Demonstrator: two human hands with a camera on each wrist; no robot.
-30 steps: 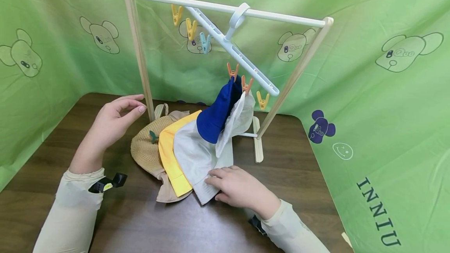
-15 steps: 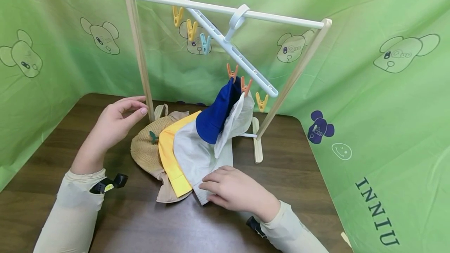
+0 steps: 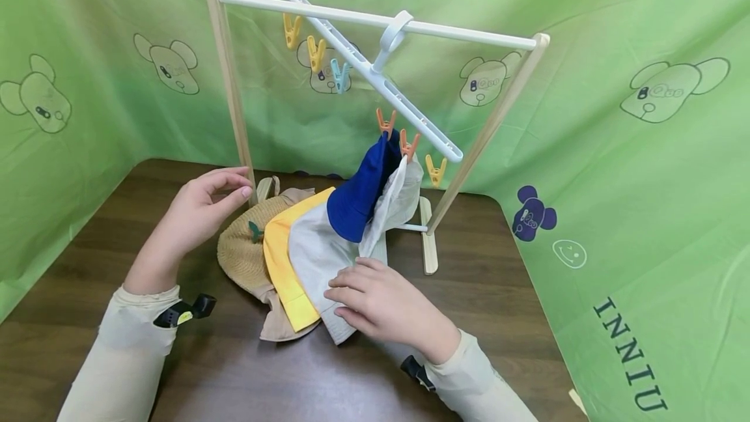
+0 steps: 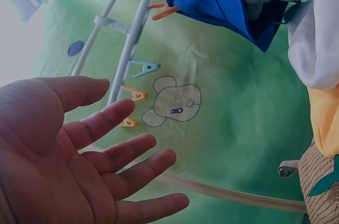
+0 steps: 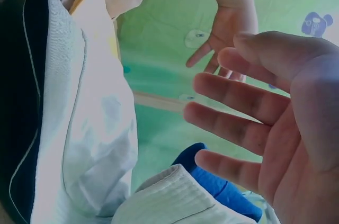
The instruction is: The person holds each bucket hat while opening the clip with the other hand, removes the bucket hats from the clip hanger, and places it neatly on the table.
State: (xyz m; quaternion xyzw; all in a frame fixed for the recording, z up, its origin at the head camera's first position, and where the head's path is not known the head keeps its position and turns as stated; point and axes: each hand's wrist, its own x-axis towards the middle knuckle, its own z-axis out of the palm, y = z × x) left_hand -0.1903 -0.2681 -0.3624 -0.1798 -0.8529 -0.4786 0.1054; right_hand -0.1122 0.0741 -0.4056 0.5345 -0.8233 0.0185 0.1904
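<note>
My left hand (image 3: 196, 213) is raised beside the rack's left post, its fingers extended and holding nothing. The left wrist view shows that palm (image 4: 63, 166) bare, with fingers spread. My right hand (image 3: 394, 308) hovers over the brim of a light grey bucket hat (image 3: 316, 246); in the right wrist view its fingers (image 5: 233, 123) are apart from the cloth. Beside that hat lie a yellow hat (image 3: 278, 256) and a tan woven hat (image 3: 239, 249) with a green leaf. A blue bucket hat (image 3: 356, 204) and an off-white hat (image 3: 404, 194) hang from orange clothespins (image 3: 409, 145).
A pale blue hanger (image 3: 375, 73) hooks over the white bar (image 3: 469, 32) of a wooden rack. Yellow clothespins (image 3: 316, 54) and a light blue clothespin (image 3: 339, 75) hang from it. Green printed fabric (image 3: 644, 168) surrounds the brown table (image 3: 492, 292).
My right hand has shifted left and slightly upward, away from the grey brim. The left hand has drifted a little to the right. The hats stay where they were.
</note>
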